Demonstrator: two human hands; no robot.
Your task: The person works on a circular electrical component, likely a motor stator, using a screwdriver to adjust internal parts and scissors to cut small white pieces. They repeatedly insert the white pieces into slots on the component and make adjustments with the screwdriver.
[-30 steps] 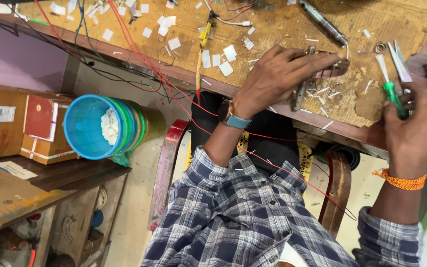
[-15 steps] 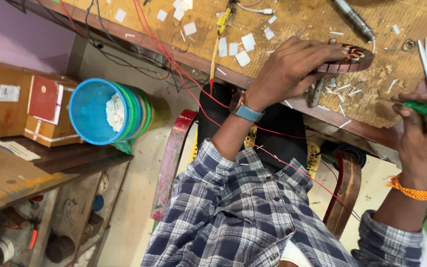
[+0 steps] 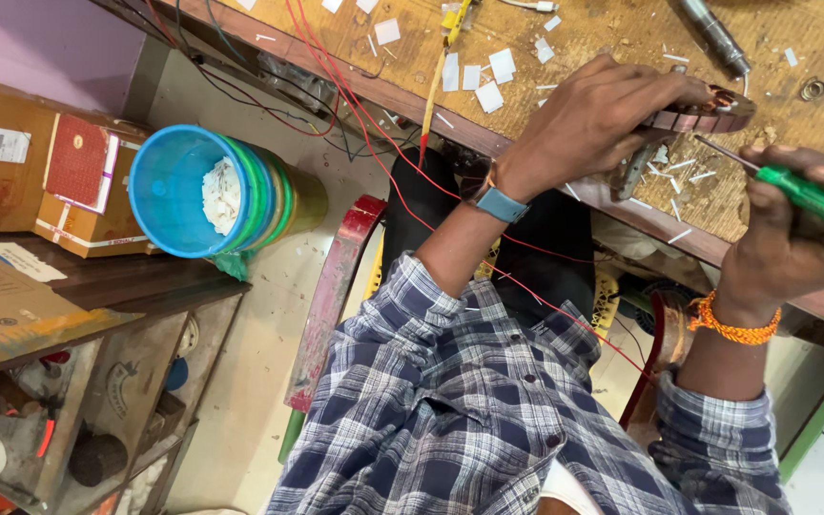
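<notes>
At far left a blue bucket [image 3: 183, 191] stands near cardboard boxes [image 3: 69, 176]. Your left hand [image 3: 593, 119] grips the copper-wound metal ring [image 3: 708, 113], pressing it on the wooden bench [image 3: 612, 38] near its edge. Your right hand [image 3: 793, 238] is clenched round a green screwdriver [image 3: 808, 195], its tip just beside the ring.

We count two hands, left hand [image 3: 588, 119] and right hand [image 3: 793, 243]; one green-handled screwdriver [image 3: 817, 202]; one stack of buckets [image 3: 221, 191] mid-left; two cardboard boxes [image 3: 45, 176].
</notes>
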